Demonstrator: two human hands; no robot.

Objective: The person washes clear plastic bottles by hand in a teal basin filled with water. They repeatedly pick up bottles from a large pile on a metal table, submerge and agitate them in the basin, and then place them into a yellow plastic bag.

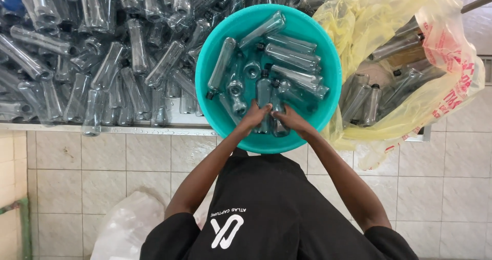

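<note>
A round teal basin point(207, 60) stands on the counter edge and holds several clear plastic bottles point(292, 52) lying in water. Both hands reach into its near side. My left hand point(254, 115) and my right hand point(290, 119) meet around one upright clear bottle point(264, 91) with a dark cap. The fingers of both hands close on the lower part of that bottle, which is partly hidden under the water and the hands.
A large heap of clear empty bottles point(92, 50) covers the counter to the left. A yellow plastic bag point(410, 60) with more capped bottles lies to the right. The tiled counter front point(102, 173) runs below, with a white plastic bag point(125, 229) at floor level.
</note>
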